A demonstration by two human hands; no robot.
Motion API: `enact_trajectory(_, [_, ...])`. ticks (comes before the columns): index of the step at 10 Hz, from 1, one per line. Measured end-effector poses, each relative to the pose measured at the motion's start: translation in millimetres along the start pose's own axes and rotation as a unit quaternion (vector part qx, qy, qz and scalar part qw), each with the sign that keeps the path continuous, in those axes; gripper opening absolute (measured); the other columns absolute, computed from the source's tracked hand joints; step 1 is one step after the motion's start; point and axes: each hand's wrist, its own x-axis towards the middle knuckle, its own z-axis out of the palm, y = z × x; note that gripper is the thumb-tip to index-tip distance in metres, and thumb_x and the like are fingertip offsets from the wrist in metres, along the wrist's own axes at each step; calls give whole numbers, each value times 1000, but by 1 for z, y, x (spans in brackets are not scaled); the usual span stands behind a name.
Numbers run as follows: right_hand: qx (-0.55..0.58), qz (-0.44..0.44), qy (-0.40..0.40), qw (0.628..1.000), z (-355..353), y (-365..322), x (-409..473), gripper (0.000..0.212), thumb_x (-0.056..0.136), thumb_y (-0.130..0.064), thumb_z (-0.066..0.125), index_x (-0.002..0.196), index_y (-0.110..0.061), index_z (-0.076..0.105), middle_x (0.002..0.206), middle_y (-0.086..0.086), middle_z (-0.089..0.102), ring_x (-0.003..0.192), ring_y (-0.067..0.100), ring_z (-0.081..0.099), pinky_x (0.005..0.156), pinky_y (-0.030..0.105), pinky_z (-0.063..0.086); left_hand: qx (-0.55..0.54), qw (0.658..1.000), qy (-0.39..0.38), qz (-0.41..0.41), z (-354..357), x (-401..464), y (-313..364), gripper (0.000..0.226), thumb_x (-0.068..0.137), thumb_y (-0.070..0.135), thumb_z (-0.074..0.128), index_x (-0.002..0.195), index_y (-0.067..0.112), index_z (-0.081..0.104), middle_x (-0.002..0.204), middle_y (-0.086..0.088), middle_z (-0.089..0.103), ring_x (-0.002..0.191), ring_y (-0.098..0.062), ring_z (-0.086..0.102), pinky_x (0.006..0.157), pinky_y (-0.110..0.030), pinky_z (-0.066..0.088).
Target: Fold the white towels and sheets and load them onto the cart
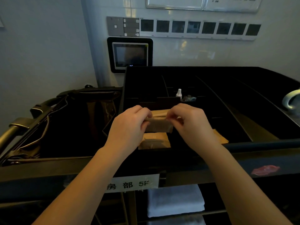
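Observation:
Over the black divided tray [211,82] on top of the cart, my left hand [129,125] and my right hand [190,122] both pinch the top edge of a small brown paper packet [158,124]. Another brown packet [154,142] lies just below it in the tray's front compartment, and a further brown piece [220,137] shows by my right wrist. Folded white towels [175,202] are stacked on the cart's shelf below the front rail [259,163].
A dark laundry bag [65,127] hangs open on the cart's left, beside a metal handle [14,129]. A small white bottle [178,93] stands in the tray. A white label [131,184] is stuck to the rail. A screen [129,54] is mounted on the wall behind.

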Motion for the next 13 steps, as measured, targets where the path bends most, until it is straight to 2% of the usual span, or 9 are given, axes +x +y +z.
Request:
enact_trajectory(1, [-2, -2, -41, 999, 6, -1, 2, 23, 90, -12, 62, 112, -17, 67, 104, -5, 61, 92, 7, 53, 83, 21, 47, 15, 999, -25, -16, 1, -1, -3, 13, 81, 17, 68, 87, 25, 60, 87, 10, 55, 77, -10, 56, 64, -29, 51])
enact_trajectory(2, [-41, 4, -105, 994, 12, -3, 10, 22, 92, -13, 59, 111, -19, 70, 112, -3, 60, 102, 15, 55, 89, 27, 48, 41, 995, -83, -33, 2, 5, -2, 14, 82, 16, 68, 80, 25, 57, 84, 8, 52, 75, -13, 54, 64, -31, 50])
enact_trajectory(3, [-46, 3, -158, 986, 16, 2, 16, 17, 89, -10, 59, 99, -14, 72, 104, 4, 64, 98, 23, 58, 86, 36, 47, 56, 986, -152, -43, 2, 15, 0, 15, 85, 13, 64, 78, 24, 56, 87, 6, 48, 77, -15, 53, 68, -31, 49])
enact_trajectory(5, [-43, 16, -199, 979, 22, 14, 15, 17, 87, -9, 59, 93, -15, 74, 98, 5, 67, 95, 23, 60, 84, 37, 48, 95, 969, -224, -37, 8, 19, 4, 24, 87, 13, 62, 76, 31, 51, 93, 6, 54, 87, -16, 55, 77, -33, 51])
enact_trajectory(7, [-20, 36, -247, 968, 17, 16, 16, 19, 87, -6, 61, 95, -15, 75, 98, 3, 70, 95, 20, 63, 86, 31, 48, 104, 961, -256, -17, 9, 15, 0, 11, 86, 24, 65, 88, 35, 63, 93, 11, 60, 89, -13, 59, 78, -36, 54])
enact_trajectory(8, [-50, 46, -279, 958, 16, 12, 16, 22, 89, -18, 63, 110, -24, 69, 108, -4, 65, 100, 16, 60, 90, 32, 50, 101, 962, -254, -14, 11, 12, -1, 21, 86, 29, 66, 106, 37, 65, 99, 10, 65, 93, -14, 61, 80, -37, 55])
enact_trajectory(10, [-41, 49, -160, 985, 6, 23, -8, 27, 91, -38, 58, 115, -28, 65, 115, -10, 60, 108, 9, 52, 93, 29, 47, 72, 984, -163, -20, 12, 5, 6, 42, 86, 54, 56, 123, 35, 60, 111, 10, 67, 103, -12, 62, 84, -33, 53])
enact_trajectory(12, [-50, 90, -57, 993, -14, 38, -30, 33, 93, -38, 52, 123, -27, 61, 118, -8, 60, 109, 11, 50, 85, 24, 41, 54, 997, -46, -26, 11, 4, 40, 53, 87, 59, 36, 121, 28, 63, 110, 11, 67, 97, -10, 62, 75, -28, 51])
enact_trajectory(13, [-53, 108, -10, 993, -20, 44, -41, 36, 93, -39, 52, 125, -25, 59, 119, -7, 59, 111, 10, 48, 83, 21, 36, 53, 997, -40, -47, 17, 0, 50, 58, 88, 61, 33, 127, 27, 59, 115, 10, 65, 104, -10, 59, 81, -29, 49])
